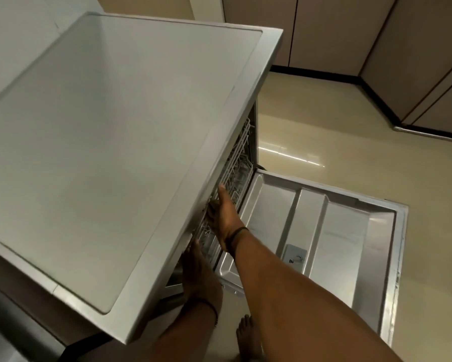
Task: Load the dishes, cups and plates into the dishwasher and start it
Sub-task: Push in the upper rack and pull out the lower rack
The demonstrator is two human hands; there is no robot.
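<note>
We've got the dishwasher (130, 142) with its door (324, 231) dropped flat and the upper rack (235, 163) barely peeking out, no dishes visible anywhere, so by our reckoning loading hasn't begun. Our right hand (223, 218) reaches in at the rack front, fingers hidden under the lip, grip unclear. Our left hand (198, 273) lies flat-fingered at the near edge.
</note>
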